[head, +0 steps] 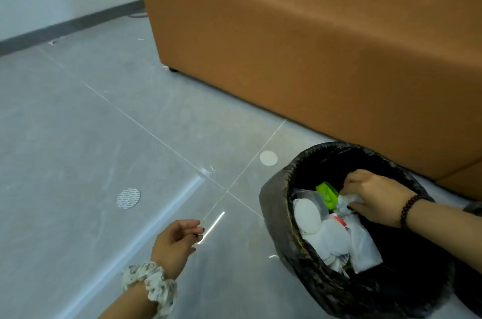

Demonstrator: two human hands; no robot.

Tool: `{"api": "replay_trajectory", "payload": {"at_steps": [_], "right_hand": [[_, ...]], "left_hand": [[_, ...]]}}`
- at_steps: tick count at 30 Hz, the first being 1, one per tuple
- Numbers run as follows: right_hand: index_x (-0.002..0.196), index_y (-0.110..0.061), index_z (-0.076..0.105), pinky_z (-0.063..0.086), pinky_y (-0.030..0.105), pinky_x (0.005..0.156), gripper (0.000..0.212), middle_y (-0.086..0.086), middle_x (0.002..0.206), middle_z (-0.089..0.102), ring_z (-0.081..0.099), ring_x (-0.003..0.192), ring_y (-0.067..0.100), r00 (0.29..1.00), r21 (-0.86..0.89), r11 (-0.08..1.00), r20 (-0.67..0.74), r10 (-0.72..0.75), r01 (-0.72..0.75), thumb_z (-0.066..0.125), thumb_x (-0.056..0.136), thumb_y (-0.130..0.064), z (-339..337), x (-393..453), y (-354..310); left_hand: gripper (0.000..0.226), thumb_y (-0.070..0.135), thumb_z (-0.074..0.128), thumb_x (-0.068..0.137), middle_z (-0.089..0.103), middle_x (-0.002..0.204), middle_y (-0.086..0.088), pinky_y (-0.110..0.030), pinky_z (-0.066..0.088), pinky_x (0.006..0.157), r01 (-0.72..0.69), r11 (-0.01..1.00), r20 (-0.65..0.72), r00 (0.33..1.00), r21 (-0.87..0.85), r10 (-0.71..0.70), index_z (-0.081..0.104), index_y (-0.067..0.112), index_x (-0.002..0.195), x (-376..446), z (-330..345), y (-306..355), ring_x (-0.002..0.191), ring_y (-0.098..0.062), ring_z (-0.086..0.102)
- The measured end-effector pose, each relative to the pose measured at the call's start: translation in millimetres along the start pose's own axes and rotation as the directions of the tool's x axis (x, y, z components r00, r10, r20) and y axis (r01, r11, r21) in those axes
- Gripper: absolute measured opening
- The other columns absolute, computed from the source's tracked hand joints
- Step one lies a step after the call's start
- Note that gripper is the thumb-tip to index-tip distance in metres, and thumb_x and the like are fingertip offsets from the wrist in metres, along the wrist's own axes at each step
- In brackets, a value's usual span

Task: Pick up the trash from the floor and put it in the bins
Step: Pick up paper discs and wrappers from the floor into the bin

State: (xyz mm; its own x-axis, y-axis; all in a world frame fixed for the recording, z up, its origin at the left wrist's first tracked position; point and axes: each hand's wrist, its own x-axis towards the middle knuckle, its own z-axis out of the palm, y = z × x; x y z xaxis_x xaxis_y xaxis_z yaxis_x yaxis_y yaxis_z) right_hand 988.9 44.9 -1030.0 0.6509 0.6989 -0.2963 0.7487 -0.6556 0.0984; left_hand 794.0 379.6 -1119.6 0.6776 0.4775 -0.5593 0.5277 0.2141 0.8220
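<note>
A round bin [276, 217] lined with a black bag stands on the floor at the lower right, holding white papers, a green wrapper [327, 194] and other scraps. My right hand [375, 196] reaches inside the bin and grips a crumpled white piece of trash [348, 202] just above the pile. My left hand [176, 244] hovers over the floor to the left of the bin, fingers loosely curled, holding nothing. Two round pieces lie on the floor: a patterned foil lid [128, 198] at left and a plain white disc [268, 158] beside the bin.
A large brown sofa [313, 44] fills the upper right, close behind the bin. Grey floor tiles [78, 136] stretch to the left up to a wall with a dark skirting board [65, 29]. Small bits of litter [53, 42] lie near that wall.
</note>
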Motion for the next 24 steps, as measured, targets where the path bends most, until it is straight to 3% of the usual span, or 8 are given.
{"api": "replay_trajectory", "payload": {"at_steps": [2,5,8,10,12,15,20,24], "right_hand": [[0.103,-0.028,0.068,0.047,0.016,0.08,0.023,-0.01,0.107,0.06,0.056,0.105,0.009,0.998,0.018,0.999,-0.06,-0.027,0.029,0.069,0.08,-0.031,-15.4,-8.6,-6.8],[0.076,-0.024,0.073,0.055,0.023,0.059,0.026,-0.011,0.077,0.064,0.065,0.074,0.012,0.967,0.058,0.996,-0.249,-0.05,0.066,0.087,0.056,-0.014,-25.6,-4.3,-19.2],[0.079,-0.02,0.072,0.056,0.03,0.059,0.006,-0.009,0.079,0.065,0.065,0.073,0.016,0.937,0.11,0.99,-0.346,-0.042,0.085,0.071,0.074,-0.02,-41.0,0.9,-37.0],[0.082,-0.02,0.072,0.054,0.026,0.061,0.028,-0.01,0.083,0.065,0.066,0.074,0.014,0.928,0.196,0.979,-0.371,0.013,0.065,0.048,0.083,-0.035,-51.3,4.9,-50.1],[0.085,-0.021,0.072,0.049,0.023,0.067,0.036,-0.014,0.086,0.064,0.062,0.075,0.005,0.914,0.27,0.961,-0.401,0.058,0.058,0.041,0.085,-0.039,-61.3,7.5,-66.7],[0.087,-0.019,0.072,0.048,0.018,0.072,0.033,-0.014,0.085,0.063,0.057,0.075,-0.002,0.878,0.325,0.938,-0.475,0.054,0.118,0.044,0.085,-0.036,-73.8,12.5,-98.1],[0.081,-0.014,0.073,0.048,0.012,0.07,0.02,-0.011,0.078,0.065,0.059,0.071,0.001,0.825,0.468,0.859,-0.556,0.102,0.209,0.055,0.08,-0.023,-91.5,40.8,-166.1],[0.075,-0.02,0.072,0.045,0.006,0.064,0.011,-0.014,0.074,0.066,0.061,0.074,0.002,0.875,0.717,0.69,-0.39,0.287,0.093,0.065,0.078,-0.012,-74.0,71.6,-211.2]], "left_hand": [[0.021,-0.011,0.054,0.084,0.069,0.088,-0.011,-0.031,0.048,0.066,0.02,1.0,-0.086,0.996,0.009,-0.019,0.064,0.006,0.09,19.6,-17.3,-7.9,0.085,-0.028,0.064],[0.018,-0.006,0.056,0.086,0.067,0.093,-0.013,-0.036,0.051,0.077,0.038,0.997,-0.254,0.967,0.066,-0.02,0.062,0.012,0.088,51.7,-56.8,-18.7,0.089,-0.03,0.063],[0.017,0.006,0.06,0.084,0.068,0.099,-0.012,-0.043,0.051,0.088,0.071,0.972,-0.413,0.91,0.225,0.028,0.064,0.014,0.098,83.5,-95.5,-23.5,0.093,-0.032,0.064],[0.023,0.009,0.059,0.083,0.068,0.103,-0.012,-0.042,0.051,0.09,0.094,0.965,-0.483,0.875,0.247,0.038,0.064,0.014,0.105,100.3,-118.7,-19.3,0.094,-0.033,0.063],[0.026,0.011,0.058,0.084,0.067,0.109,-0.013,-0.043,0.05,0.092,0.091,0.962,-0.517,0.854,0.257,0.057,0.061,0.015,0.109,110.5,-133.4,-11.1,0.097,-0.033,0.063],[0.032,0.013,0.06,0.087,0.061,0.121,-0.013,-0.041,0.046,0.096,0.063,0.931,-0.467,0.876,0.359,0.121,0.057,0.011,0.119,120.3,-139.9,-3.1,0.106,-0.035,0.059],[0.046,0.013,0.063,0.087,0.052,0.134,-0.017,-0.038,0.037,0.102,0.018,0.814,-0.307,0.931,0.58,0.198,0.051,0.008,0.131,137.7,-133.5,5.1,0.121,-0.035,0.05],[0.058,0.016,0.064,0.087,0.039,0.147,-0.014,-0.036,0.028,0.111,-0.037,0.723,-0.158,0.967,0.69,0.2,0.04,0.008,0.14,145.9,-130.8,1.1,0.133,-0.033,0.039]]}}
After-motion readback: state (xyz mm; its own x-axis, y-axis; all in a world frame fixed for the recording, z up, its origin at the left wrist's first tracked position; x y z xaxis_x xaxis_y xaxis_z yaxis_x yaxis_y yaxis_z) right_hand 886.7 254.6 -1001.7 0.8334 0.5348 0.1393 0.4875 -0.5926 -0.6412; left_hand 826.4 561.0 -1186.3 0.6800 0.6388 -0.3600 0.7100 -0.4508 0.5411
